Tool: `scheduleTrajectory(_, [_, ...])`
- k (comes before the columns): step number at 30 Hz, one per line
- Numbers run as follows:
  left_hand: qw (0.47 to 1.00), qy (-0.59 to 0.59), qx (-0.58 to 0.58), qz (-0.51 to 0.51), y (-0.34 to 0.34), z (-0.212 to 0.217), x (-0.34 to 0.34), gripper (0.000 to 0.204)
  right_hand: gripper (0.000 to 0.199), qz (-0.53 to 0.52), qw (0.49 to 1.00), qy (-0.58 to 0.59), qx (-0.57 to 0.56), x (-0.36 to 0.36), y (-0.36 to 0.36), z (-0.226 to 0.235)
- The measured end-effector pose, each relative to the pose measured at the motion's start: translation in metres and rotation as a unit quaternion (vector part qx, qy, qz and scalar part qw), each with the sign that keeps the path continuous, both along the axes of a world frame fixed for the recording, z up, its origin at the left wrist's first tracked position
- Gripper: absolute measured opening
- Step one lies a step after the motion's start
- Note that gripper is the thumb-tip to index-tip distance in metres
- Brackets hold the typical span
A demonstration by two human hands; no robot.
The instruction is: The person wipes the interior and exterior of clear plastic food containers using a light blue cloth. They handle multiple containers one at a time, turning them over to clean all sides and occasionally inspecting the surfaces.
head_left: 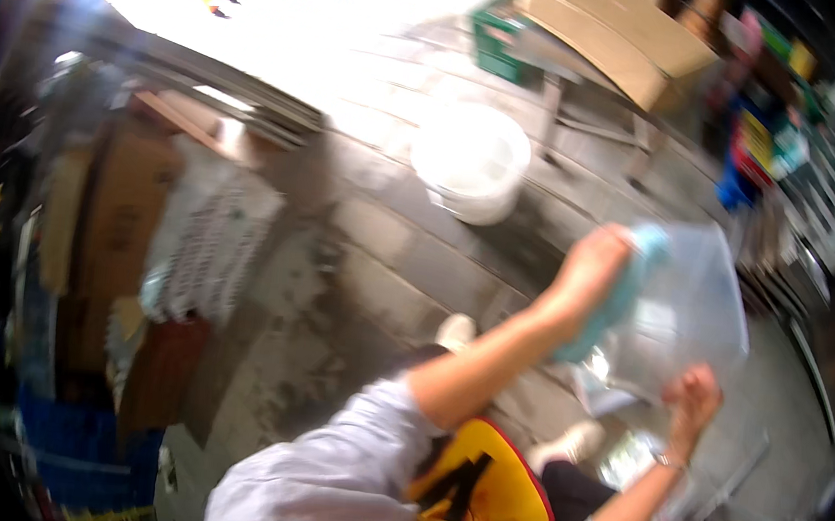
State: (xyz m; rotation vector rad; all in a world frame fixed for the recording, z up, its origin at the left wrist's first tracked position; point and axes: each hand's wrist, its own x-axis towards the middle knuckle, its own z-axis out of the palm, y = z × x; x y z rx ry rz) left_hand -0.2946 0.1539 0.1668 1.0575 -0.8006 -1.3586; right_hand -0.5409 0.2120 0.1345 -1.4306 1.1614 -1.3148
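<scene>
Head view: left hand (593, 267) pressed a blue cloth (626, 291) inside the clear tub (699, 308), which was held up over the paved floor (388, 258). Right hand (694, 398) pinched its lower rim w/ curled fingers. Thin grip; hard wiping could've knocked it loose.

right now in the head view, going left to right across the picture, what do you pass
brown cardboard boxes → white patterned sack → white bucket on the paving → left hand with a blue cloth → clear plastic tub, gripped low by the right hand → shelves of colourful goods
</scene>
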Motion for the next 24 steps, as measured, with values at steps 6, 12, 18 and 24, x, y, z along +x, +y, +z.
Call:
scheduleTrajectory(6, [0.999, 0.001, -0.037, -0.033, 0.010, 0.002, -0.008, 0.022, 0.039, -0.022, 0.999, 0.024, -0.009, 0.000, 0.004, -0.008])
scheduleTrajectory(12, [0.998, -0.025, -0.044, -0.021, 0.009, 0.000, -0.009, 0.023, 0.034, -0.069, 0.997, 0.000, -0.014, 0.022, -0.002, 0.007])
scheduleTrajectory(18, [0.998, -0.012, -0.045, -0.036, 0.006, 0.005, -0.013, 0.022, 0.030, -0.115, 0.992, 0.022, -0.038, 0.020, -0.004, 0.015])
scheduleTrajectory(24, [0.999, -0.038, -0.014, -0.027, 0.008, -0.004, -0.013, 0.022, 0.025, -0.067, 0.998, 0.011, -0.011, 0.014, -0.008, 0.014])
